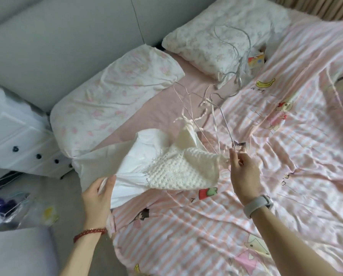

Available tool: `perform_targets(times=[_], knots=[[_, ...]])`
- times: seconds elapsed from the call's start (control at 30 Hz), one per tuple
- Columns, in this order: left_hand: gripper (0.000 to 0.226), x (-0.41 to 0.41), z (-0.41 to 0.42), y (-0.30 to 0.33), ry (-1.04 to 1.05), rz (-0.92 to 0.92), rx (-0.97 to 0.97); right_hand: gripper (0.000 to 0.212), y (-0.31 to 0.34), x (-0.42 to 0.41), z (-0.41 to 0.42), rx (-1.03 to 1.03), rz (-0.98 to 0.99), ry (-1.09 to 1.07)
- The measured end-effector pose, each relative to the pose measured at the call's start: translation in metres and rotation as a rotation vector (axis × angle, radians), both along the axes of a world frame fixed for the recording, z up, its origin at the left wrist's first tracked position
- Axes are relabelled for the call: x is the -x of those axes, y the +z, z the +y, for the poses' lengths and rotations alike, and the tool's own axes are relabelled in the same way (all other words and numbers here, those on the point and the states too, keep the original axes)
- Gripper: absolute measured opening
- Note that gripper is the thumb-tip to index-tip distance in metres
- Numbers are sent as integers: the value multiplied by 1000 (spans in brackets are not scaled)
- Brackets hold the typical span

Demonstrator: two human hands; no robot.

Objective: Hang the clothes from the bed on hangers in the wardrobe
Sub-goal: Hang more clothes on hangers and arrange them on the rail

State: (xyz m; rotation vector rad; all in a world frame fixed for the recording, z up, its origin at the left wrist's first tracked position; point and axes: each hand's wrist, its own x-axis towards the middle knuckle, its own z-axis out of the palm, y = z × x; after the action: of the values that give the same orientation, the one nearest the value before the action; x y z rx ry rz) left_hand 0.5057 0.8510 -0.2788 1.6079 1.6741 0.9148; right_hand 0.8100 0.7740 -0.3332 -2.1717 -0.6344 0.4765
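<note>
At nine o'clock stands a white drawer unit [17, 140] beside the bed. The left hand [99, 194], at seven o'clock, grips the white cloth hem of a white garment [166, 168] with a knitted top, held up above the pink striped duvet [266, 156]. At centre, the right hand [244, 172] pinches a thin wire hanger [224, 124] threaded through the garment's straps. More wire hangers [236, 56] lie at one o'clock across a floral pillow [216, 36].

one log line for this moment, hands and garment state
left hand: grips white garment hem | right hand: pinches wire hanger at garment's top | garment: held above bed, not yet hung
</note>
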Motion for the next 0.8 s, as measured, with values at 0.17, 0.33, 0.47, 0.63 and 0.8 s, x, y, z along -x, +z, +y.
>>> perform_targets(times=[0.17, 0.33, 0.47, 0.63, 0.8], knots=[[8, 57, -57, 59, 157, -43, -81, 43, 46, 61, -43, -47, -139, 111], [12, 95, -122, 115, 269, -126, -154, 39, 85, 123, -94, -87, -256, 293], [10, 128, -211, 128, 284, -161, -110, 34, 100, 176, -162, -183, -286, 388], [18, 166, -331, 119, 294, -207, -15, 32, 103, 216, -253, -183, -277, 500], [22, 180, -419, 106, 229, -184, 118, 43, 102, 216, -317, -154, -381, 701]])
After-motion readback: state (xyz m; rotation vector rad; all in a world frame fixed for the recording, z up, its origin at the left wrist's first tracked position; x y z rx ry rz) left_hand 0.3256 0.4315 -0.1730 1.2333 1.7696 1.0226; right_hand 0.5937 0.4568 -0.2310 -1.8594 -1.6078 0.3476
